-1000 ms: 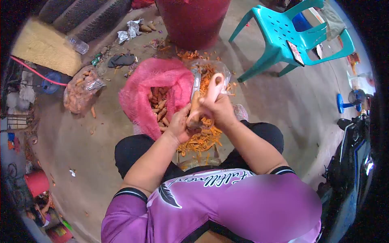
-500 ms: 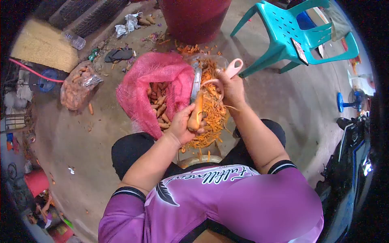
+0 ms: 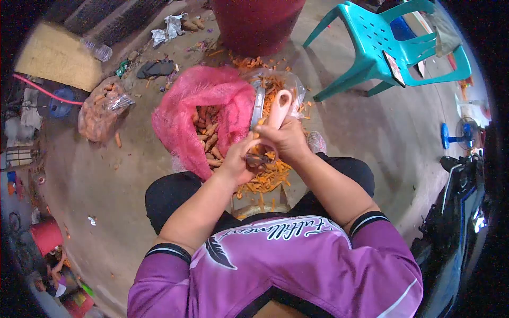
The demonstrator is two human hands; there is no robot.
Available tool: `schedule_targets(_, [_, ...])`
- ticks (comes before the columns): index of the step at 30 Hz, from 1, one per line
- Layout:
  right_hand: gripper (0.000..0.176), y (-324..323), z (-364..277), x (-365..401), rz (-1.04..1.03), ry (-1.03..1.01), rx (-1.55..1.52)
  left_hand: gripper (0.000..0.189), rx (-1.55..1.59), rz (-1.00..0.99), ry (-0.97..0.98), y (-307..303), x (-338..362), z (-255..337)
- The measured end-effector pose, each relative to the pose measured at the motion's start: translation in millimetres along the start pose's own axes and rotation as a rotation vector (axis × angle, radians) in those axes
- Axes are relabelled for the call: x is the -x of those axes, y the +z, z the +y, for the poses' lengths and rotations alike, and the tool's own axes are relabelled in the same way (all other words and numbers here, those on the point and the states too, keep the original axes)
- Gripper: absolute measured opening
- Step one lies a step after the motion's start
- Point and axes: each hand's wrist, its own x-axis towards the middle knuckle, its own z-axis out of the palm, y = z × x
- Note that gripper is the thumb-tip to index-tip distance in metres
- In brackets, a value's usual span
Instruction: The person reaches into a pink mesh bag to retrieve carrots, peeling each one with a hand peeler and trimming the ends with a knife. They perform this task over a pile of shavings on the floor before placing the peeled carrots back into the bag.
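Observation:
My left hand (image 3: 238, 161) is closed round a carrot, which is mostly covered by the peeler and my fingers. Closed on the pale pink handle of a peeler (image 3: 280, 108), my right hand (image 3: 286, 139) is close against the left one, with the peeler's head over the carrot. Orange peelings (image 3: 270, 177) lie in a heap beneath both hands. To the left, an open pink mesh sack (image 3: 177, 119) holds many unpeeled carrots (image 3: 211, 140). A metal rim (image 3: 258, 106) shows between the sack and the peelings.
A dark red tub (image 3: 257, 26) stands ahead. At the right are a teal chair (image 3: 371, 50) with a phone (image 3: 393, 68) on it, a blue fan (image 3: 453, 135) and a motorcycle (image 3: 456, 212). A clear bag of carrots (image 3: 101, 114) and a slipper (image 3: 155, 69) lie left.
My right hand has come down and left toward my left hand, bringing the peeler onto the carrot. The peeler's handle now points more upright, and the carrot is more hidden.

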Motion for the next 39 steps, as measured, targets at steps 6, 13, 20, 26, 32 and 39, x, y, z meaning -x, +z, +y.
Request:
schedule_targets(6, [0.013, -45, 17, -47, 0.344, -0.124, 0.081, 0.033, 0.071, -0.118, -0.141, -8, 3, -6])
schedule_targets(13, [0.017, -3, 12, -9, 0.081, -0.031, 0.078, 0.03, 0.028, -0.07, -0.05, -11, -5, -1])
schedule_targets(20, [0.013, -56, 18, -57, 0.508, -0.091, -0.055, 0.026, 0.068, -0.116, -0.143, -1, 5, 5])
schedule_targets(26, [0.019, 4, 6, 2, -0.039, -0.071, -0.022, 0.031, 0.043, 0.002, -0.034, 9, 6, 6])
schedule_targets(32, [0.016, -44, 20, -49, 0.343, -0.157, 0.187, 0.028, 0.153, -0.263, -0.247, -19, -1, -3])
schedule_targets(39, [0.019, -18, 5, -14, 0.167, -0.14, 0.08, 0.029, 0.1, -0.205, -0.081, -5, 6, 9])
